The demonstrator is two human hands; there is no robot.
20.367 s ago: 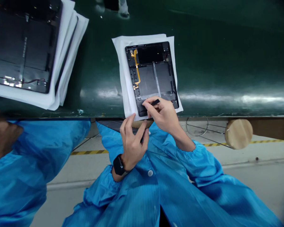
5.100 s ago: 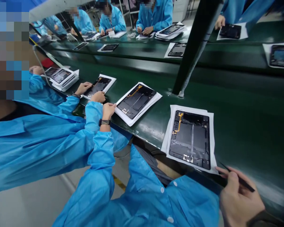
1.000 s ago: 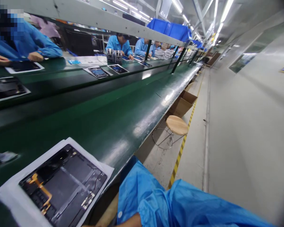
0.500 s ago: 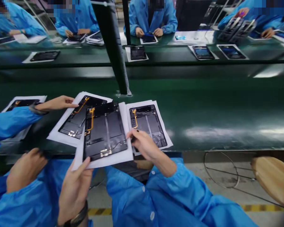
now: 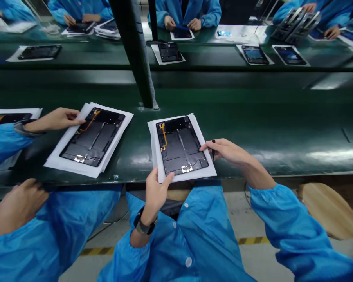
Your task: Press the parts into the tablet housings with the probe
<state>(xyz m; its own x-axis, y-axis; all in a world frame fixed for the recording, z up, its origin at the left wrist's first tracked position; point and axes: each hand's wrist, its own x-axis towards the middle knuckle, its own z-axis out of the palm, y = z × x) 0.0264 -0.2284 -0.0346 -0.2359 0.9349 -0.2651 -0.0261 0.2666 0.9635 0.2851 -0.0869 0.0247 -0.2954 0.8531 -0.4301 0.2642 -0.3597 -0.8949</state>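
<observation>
An opened tablet point(image 5: 184, 145) with a dark inside and an orange flex cable lies on white sheets point(image 5: 211, 172) at the bench's front edge. My left hand point(image 5: 156, 192) pinches its lower left corner, thumb on top and fingers underneath. At the right edge, my right hand point(image 5: 231, 154) closes on the tablet and sheets, index fingertip on the tablet's rim. A thin black stick-like tool point(image 5: 213, 149) also shows between the fingers of that hand; its kind I cannot make out.
On the left, a co-worker's hand point(image 5: 57, 118) touches another opened tablet point(image 5: 94, 137) on white sheets. That person's other hand point(image 5: 20, 205) is near the bench edge. A dark post point(image 5: 138, 58) rises from the green bench point(image 5: 267, 121). A wooden stool point(image 5: 329, 209) stands right.
The tablet in my hands has moved right and down onto the stack of sheets there, away from the co-worker's stack. My right hand has shifted right, to the tablet's right edge.
</observation>
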